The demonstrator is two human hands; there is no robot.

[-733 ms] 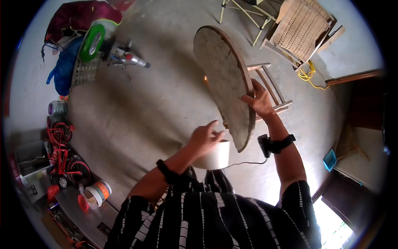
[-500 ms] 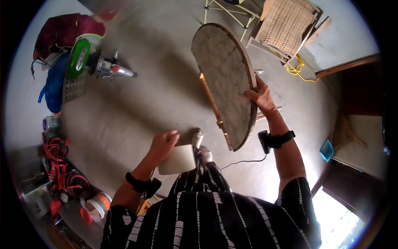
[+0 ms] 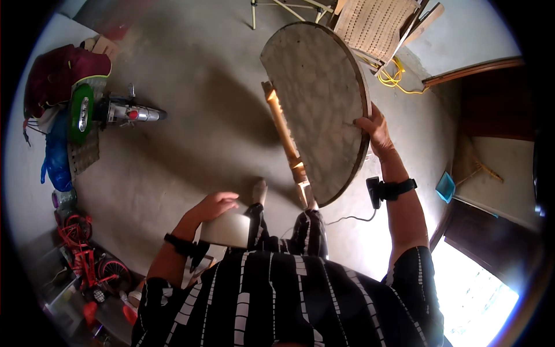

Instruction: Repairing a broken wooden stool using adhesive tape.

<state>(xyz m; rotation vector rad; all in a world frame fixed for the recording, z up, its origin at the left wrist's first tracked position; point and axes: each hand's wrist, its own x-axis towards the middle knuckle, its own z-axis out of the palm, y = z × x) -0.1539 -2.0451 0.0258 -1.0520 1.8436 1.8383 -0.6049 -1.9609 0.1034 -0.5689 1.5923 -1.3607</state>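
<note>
My right hand [image 3: 377,132] is closed on the curved rim of a half-round board [image 3: 324,104] with a mottled grey-brown face, its thumb lying on the face. The board is tilted on edge, and a light wooden bar [image 3: 283,132] runs along its straight side, its lower end close to my leg. My left hand [image 3: 215,206] is at lower left with its fingers stretched out and apart. Just below it is a smooth cream-coloured curved object [image 3: 228,230], whose kind I cannot make out; whether hand and object touch is unclear.
A parked two-wheeler [image 3: 124,111] with a maroon cover [image 3: 63,78] and a blue bag stands at left. A small red bicycle [image 3: 81,248] is at lower left. A woven chair [image 3: 376,26] and a yellow cable [image 3: 394,78] lie far right. A blue dustpan [image 3: 446,188] is at right.
The board has turned, and its wooden bar shows more broadly. My left hand has moved left and down, its fingers opening from a curl. The cream object also appears farther left.
</note>
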